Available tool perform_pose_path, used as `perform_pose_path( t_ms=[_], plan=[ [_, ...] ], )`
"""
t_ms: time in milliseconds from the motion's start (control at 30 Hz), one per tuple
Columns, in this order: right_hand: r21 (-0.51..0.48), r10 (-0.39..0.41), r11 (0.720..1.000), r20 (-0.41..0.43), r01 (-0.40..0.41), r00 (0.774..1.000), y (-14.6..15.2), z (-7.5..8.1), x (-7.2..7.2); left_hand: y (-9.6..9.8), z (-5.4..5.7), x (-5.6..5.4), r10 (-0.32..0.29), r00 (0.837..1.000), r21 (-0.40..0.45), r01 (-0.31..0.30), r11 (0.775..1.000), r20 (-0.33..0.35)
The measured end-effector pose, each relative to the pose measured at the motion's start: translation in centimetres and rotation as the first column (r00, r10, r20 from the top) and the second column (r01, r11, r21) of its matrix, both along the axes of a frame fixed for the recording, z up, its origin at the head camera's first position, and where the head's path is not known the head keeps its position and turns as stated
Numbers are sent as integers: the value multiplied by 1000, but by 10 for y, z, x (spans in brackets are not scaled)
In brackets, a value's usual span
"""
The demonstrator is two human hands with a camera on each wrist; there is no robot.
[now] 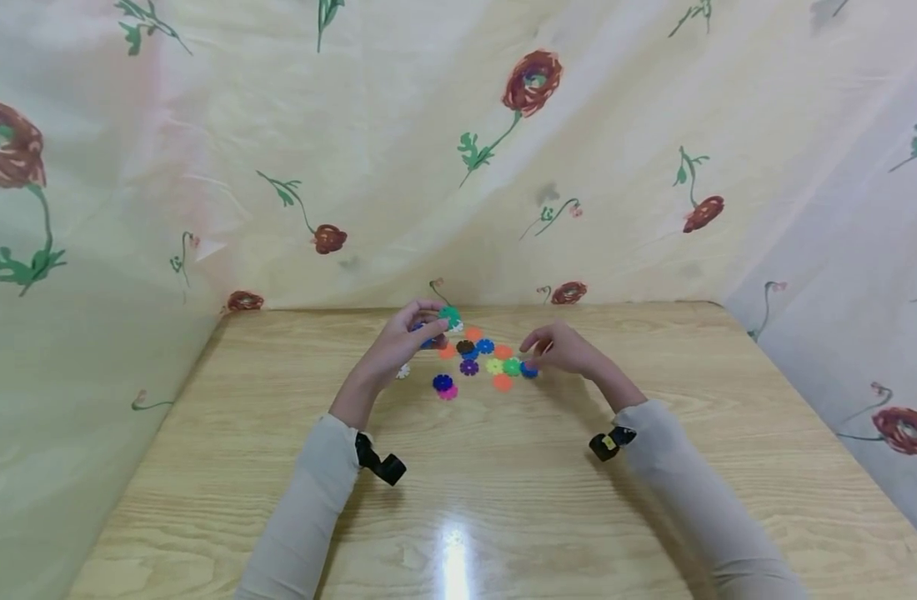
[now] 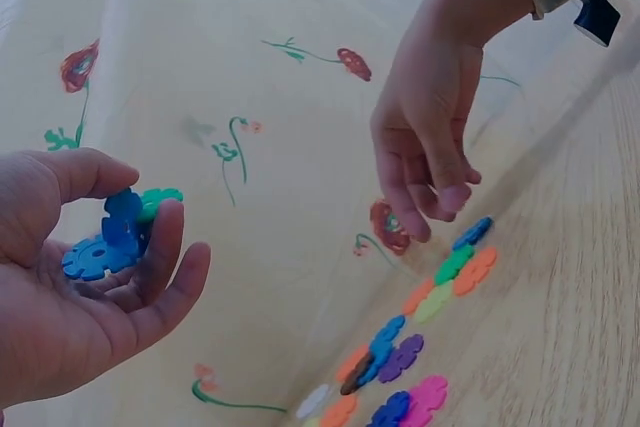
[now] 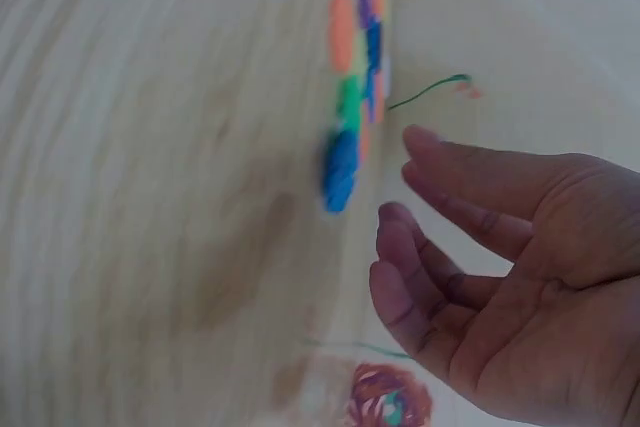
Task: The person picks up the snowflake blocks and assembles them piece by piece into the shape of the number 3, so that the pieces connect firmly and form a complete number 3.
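My left hand (image 1: 389,348) is raised over the left part of a group of flower-shaped plastic discs. Between thumb and fingers it pinches several interlocked discs, with blue discs (image 2: 88,259) near the palm and a green disc (image 2: 162,201) toward the fingertips. Over the group's right end hovers my right hand (image 1: 567,350), its fingers loosely bent and nothing between them in the right wrist view. Nearest to it lies a blue disc (image 3: 340,175), beside a light green disc (image 1: 512,367) and a yellow disc (image 1: 493,366).
More loose discs lie on the wooden table (image 1: 488,467): a purple disc (image 1: 469,367), a brown disc (image 1: 465,347), a pink disc (image 1: 448,392) under a dark blue one, and several orange ones. A flowered cloth (image 1: 398,167) hangs behind the table and along its sides.
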State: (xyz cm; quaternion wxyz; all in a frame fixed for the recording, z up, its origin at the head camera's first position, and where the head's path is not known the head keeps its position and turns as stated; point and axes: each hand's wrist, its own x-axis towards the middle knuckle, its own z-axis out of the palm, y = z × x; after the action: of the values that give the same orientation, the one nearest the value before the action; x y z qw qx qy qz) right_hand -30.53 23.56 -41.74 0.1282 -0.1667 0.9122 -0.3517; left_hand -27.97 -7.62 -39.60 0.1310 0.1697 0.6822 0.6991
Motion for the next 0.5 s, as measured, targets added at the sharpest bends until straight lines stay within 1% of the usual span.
perform_pose_path(
  t_ms=[100, 200, 367, 500],
  plan=[
    [67, -40, 997, 68, 35, 997, 4, -5, -3, 1, 1, 0, -7, 1000, 13, 7, 1000, -1],
    [99, -68, 993, 113, 56, 991, 6, -12, -6, 0, 1, 0, -13, 1000, 21, 13, 1000, 5],
    [75, -59, 996, 119, 50, 991, 7, -18, -8, 0, -1, 0, -6, 1000, 32, 5, 999, 18],
    [47, -45, 998, 136, 39, 990, 8, -15, -8, 1, -3, -2, 18, 999, 43, -19, 999, 30]
  ],
)
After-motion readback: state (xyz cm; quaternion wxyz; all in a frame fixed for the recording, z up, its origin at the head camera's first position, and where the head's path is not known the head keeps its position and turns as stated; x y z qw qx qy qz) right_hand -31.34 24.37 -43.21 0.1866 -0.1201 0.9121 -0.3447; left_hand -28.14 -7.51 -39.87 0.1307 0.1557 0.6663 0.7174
